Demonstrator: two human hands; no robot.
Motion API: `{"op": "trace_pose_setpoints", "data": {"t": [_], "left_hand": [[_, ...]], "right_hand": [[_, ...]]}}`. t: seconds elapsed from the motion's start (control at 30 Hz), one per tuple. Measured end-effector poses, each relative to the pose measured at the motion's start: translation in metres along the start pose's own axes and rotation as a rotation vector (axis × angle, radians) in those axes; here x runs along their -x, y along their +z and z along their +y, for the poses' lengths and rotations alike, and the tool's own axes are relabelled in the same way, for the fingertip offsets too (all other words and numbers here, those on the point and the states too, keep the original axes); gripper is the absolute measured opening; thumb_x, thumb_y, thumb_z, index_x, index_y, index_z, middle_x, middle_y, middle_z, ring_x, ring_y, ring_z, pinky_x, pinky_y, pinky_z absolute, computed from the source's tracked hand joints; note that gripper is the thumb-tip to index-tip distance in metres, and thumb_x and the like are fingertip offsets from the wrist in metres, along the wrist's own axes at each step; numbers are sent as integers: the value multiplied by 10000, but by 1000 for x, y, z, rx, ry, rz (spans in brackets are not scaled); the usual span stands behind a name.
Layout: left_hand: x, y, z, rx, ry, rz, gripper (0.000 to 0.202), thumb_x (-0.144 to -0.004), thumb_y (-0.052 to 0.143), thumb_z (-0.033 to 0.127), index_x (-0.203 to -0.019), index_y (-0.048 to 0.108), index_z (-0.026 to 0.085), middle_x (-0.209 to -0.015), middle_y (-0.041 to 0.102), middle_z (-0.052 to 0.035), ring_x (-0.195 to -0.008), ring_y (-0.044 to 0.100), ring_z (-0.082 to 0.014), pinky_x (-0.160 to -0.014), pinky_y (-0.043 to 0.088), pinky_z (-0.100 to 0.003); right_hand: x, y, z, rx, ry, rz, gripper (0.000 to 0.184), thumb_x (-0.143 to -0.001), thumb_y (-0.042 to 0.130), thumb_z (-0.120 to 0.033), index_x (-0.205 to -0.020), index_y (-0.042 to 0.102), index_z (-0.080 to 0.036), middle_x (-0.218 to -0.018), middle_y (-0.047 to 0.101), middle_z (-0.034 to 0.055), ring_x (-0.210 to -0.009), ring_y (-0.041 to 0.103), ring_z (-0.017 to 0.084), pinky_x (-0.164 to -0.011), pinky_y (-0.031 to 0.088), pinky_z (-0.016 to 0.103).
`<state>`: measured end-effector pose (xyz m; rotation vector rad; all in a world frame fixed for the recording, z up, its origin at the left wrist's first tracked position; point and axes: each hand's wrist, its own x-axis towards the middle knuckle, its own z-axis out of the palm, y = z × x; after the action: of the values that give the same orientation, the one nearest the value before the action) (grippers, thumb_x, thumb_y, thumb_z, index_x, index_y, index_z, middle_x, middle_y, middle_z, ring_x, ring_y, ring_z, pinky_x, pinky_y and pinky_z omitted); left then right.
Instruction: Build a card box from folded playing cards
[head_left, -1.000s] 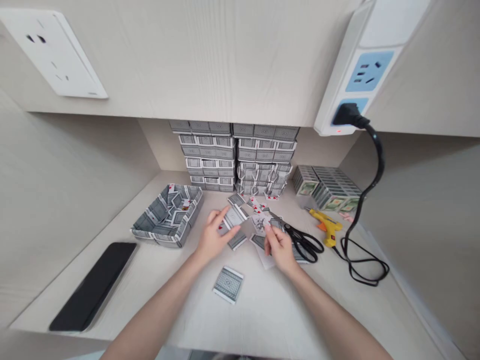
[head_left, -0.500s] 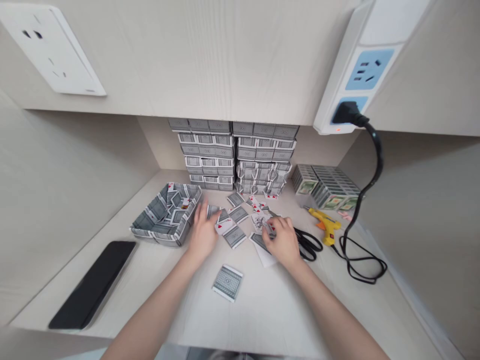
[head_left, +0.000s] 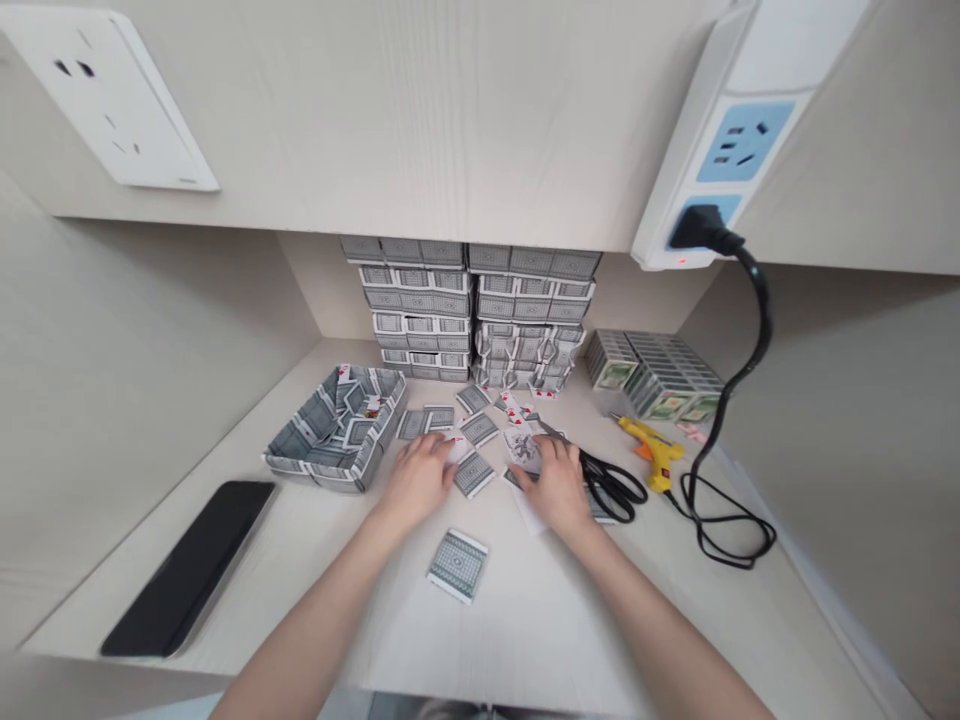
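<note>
My left hand [head_left: 420,482] rests on the table with its thumb apart, fingertips at the edge of a playing card with red marks [head_left: 454,446]. The hand covers part of that card. Fingers spread, my right hand [head_left: 556,486] lies over grey-backed cards and white paper [head_left: 531,514], beside a joker card [head_left: 521,446]. Black-handled scissors [head_left: 616,492] lie just right of it, blades partly hidden. Between the hands is a folded grey-backed card [head_left: 473,473], with another [head_left: 478,429] behind it. A separate folded card [head_left: 458,565] lies nearer to me.
Left stands a basket made of cards [head_left: 319,468], with folded pieces inside; a black phone [head_left: 191,570] lies before it. Stacked card baskets [head_left: 420,300] fill the back. Right are boxed decks [head_left: 667,372], a yellow glue gun [head_left: 654,452] and its black cord [head_left: 724,400].
My left hand has moved from beside the basket, toward me and slightly right, onto the red-marked card. My right hand has shifted slightly left and its fingers have spread, uncovering more of the joker.
</note>
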<state>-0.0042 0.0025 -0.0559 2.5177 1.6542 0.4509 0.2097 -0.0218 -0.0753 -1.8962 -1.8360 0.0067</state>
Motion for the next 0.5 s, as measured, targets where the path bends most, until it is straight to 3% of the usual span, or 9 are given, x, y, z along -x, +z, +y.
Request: {"op": "trace_pose_setpoints", "data": {"t": [0.1,0.2,0.3,0.5], "left_hand": [[0,-3,-5,27,-39,-48,407,-793,479,315,-1194,486,243,-1273,454,-74,-1165,392,-244,-973,278,-383],[-2,-7,-7,59,-83,-89,435,-756,526,364,-1182,493,281,-1281,441,-57,-1169,371,-272,-941,289,-422],[-6,-9,-8,97,-192,-121,486,-684,602,400,-1151,518,300,-1191,497,-66,-1115,401,-300,-878,328,-434],[-13,-4,-8,186,-328,-129,474,-584,692,372,-1031,593,249,-1038,559,-71,-1038,466,-291,-851,347,-396]], "right_hand": [[0,3,0,-38,28,-12,446,-748,571,-352,-1132,481,-144,-1052,552,120,-977,419,278,-790,331,369],[1,5,-2,-42,82,-38,563,-714,604,-407,-1190,441,-155,-1101,533,129,-997,408,301,-779,329,386],[2,4,-3,-33,152,-79,679,-677,618,-484,-1230,407,-153,-1116,526,144,-1016,398,326,-765,328,405],[2,3,-5,-30,243,-132,678,-660,639,-468,-1226,421,-166,-1107,527,147,-1033,396,331,-773,328,415]]}}
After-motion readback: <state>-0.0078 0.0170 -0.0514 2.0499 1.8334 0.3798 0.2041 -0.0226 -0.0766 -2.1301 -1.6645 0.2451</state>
